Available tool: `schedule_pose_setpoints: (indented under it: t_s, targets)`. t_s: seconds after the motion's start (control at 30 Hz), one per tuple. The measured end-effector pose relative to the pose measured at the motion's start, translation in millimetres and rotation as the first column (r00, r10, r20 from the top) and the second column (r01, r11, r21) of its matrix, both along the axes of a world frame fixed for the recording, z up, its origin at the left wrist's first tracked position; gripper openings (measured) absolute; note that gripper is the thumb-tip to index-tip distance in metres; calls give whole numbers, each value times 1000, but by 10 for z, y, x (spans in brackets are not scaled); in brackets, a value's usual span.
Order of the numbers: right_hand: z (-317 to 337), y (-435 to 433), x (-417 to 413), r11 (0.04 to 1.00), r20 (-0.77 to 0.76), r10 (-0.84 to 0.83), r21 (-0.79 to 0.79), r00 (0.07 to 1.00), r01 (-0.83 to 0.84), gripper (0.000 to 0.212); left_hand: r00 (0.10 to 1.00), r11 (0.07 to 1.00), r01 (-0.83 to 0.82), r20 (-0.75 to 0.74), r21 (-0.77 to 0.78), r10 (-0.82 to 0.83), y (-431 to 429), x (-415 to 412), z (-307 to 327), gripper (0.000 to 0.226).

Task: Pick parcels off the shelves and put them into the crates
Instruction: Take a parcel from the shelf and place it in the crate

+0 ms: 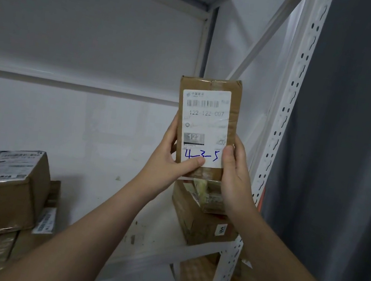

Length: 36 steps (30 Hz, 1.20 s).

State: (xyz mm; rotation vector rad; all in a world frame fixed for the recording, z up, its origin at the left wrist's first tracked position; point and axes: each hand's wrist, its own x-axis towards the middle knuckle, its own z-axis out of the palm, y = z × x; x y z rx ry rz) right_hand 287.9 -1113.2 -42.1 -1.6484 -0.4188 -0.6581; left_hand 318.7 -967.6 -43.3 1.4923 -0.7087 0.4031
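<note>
We hold the parcel (205,129) upright in front of us, clear of the shelf (155,222) and just above the box (200,224) at the shelf's right end, near the post (288,107). Our left hand (166,158) grips its lower left edge, with the thumb laid across the bottom of the label (204,119). Our right hand (233,183) grips the lower right edge, thumb on the front. The fingers (190,165) of both hands are thus clamped on the parcel, and those behind it are hidden from us.

We judge it a light thing: a small, flat cardboard carton that stands up from a grip at its lower end alone. The board looks stiff, though the top corners are a little crushed. The tape and the glossy label look slick, so we think the bare cardboard along the narrow sides gives the surer hold. Holding it low leaves the top free to tip, and a grip nearer the middle, across the two narrow sides, should steady it, likely with one hand. We cannot tell what is inside, so we would not squeeze hard or drop it.

No crate is in view. A second box (4,185) sits at the shelf's left.
</note>
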Motion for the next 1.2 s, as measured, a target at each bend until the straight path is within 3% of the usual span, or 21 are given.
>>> schedule_pose_setpoints:
  t_s: [0.13, 0.3, 0.43, 0.6, 0.67, 0.73, 0.83, 1.07, 1.2]
  targets:
    - [-34, 56, -26, 999, -43, 27, 41, 999, -25, 44, 999, 999, -52, -17, -12, 51, 93, -93, -66, 83]
    - [-373, 334, -93, 992, -83, 124, 28, 989, -122, 26, 957, 957, -288, -53, -26, 287, 368, -327, -518, 57]
    - [-689, 674, -121, 977, -147, 184, -83, 972, -198, 45, 872, 873, -488, -49, 6, 488, 670, -495, -844, 59]
    - [-969, 1131, -56, 962, -142, 273, 41, 951, -270, 36, 756, 733, -654, 109, 187, 646, 1049, -658, -1007, 48]
    - [-1056, 1271, -33, 969, -163, 243, 97, 956, -229, 30, 766, 695, -635, 155, 337, 624, 1207, -729, -1048, 63]
    - [-1137, 1379, 5, 984, -195, 162, 110, 967, -143, 26, 756, 587, -637, 256, 500, 602, 1345, -745, -1099, 71]
    - [-1195, 1525, 31, 999, -224, 44, 31, 974, -38, 22, 726, 418, -643, 336, 642, 600, 1478, -721, -1058, 60]
    - [-1201, 1699, 90, 985, -225, 40, -154, 974, -76, 23, 691, 190, -646, 462, 739, 555, 1733, -640, -936, 46]
    - [-1273, 1762, 141, 957, -187, 7, -283, 982, -61, 22, 641, -13, -679, 601, 734, 478, 1796, -639, -975, 39]
